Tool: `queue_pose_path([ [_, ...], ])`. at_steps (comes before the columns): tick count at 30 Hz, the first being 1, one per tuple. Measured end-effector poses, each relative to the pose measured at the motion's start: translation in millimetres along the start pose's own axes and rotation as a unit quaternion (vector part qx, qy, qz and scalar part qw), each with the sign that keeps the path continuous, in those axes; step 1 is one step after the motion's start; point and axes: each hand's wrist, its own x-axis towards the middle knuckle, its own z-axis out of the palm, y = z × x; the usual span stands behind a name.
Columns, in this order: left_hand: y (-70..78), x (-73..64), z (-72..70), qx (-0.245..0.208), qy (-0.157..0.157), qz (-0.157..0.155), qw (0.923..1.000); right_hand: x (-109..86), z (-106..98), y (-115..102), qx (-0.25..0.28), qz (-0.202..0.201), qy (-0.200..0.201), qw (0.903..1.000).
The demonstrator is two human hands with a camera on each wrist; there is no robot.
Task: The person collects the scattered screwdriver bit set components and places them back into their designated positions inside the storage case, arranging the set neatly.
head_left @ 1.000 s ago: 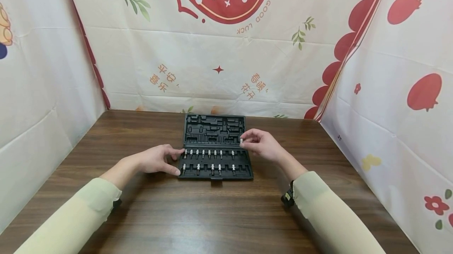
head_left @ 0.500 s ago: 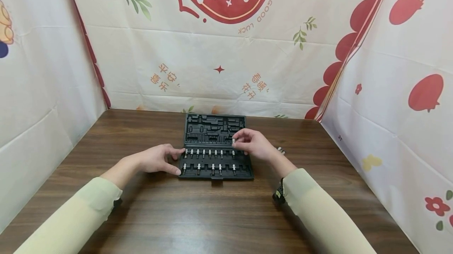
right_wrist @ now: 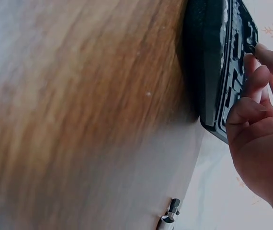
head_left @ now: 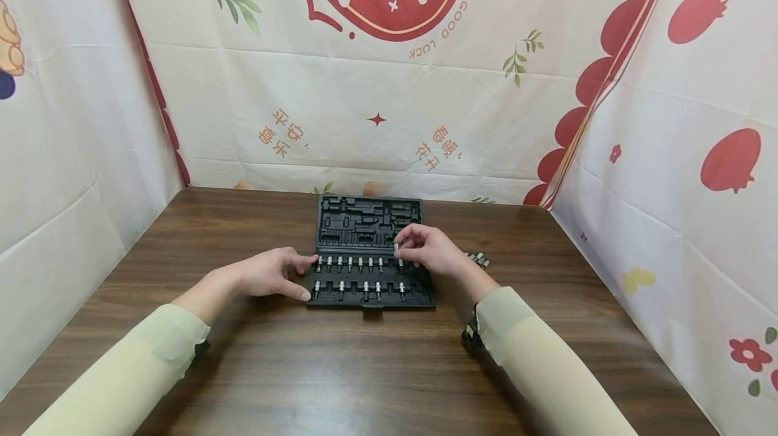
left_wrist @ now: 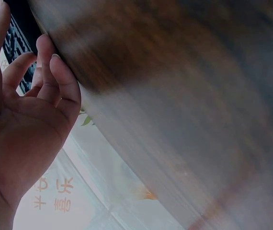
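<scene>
An open black plastic case (head_left: 358, 277) lies on the table with several silver-and-black bit sockets (head_left: 349, 262) set in two rows of slots. My left hand (head_left: 270, 274) rests at the case's left edge, thumb at the front corner and fingertips farther back. Its fingers are loosely extended in the left wrist view. Over the case's right half, my right hand (head_left: 434, 252) pinches a small silver bit socket (head_left: 397, 247) between thumb and fingertips, near the back row. In the right wrist view the fingers (right_wrist: 251, 112) overlap the case, and the pinched piece is mostly hidden.
Several loose bit sockets (head_left: 480, 260) lie on the table to the right of the case, partly behind my right wrist. The case's lid (head_left: 358, 203), with moulded recesses, lies open toward the back. A printed cloth (head_left: 340, 85) hangs behind the brown wooden table (head_left: 340, 375).
My right hand has moved left with the bit socket, from the case's right edge to over the back row. Loose bit sockets behind it have come into view. The left hand stays in place.
</scene>
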Motion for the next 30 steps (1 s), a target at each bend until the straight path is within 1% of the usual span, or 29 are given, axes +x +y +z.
queue_pose_path([
  [8, -0.1, -0.3, 0.2, -0.002, -0.002, 0.001, 1.0, 3.0, 7.4, -4.6, -0.037, 0.013, -0.012, 0.9992],
  [13, 0.3, -0.7, -0.1, -0.001, -0.002, 0.001, 1.0, 4.2, 11.0, -3.6, -0.06, 0.019, -0.017, 0.9979],
  [22, 0.1, -1.5, -0.1, -0.009, -0.001, -0.001, 1.0, 6.6, 14.8, -2.4, -0.112, 0.012, -0.018, 0.9935],
  [30, 0.7, -1.1, 0.0, -0.002, -0.002, -0.002, 1.0, 8.5, 17.2, 1.3, -0.128, 0.02, -0.019, 0.9914],
])
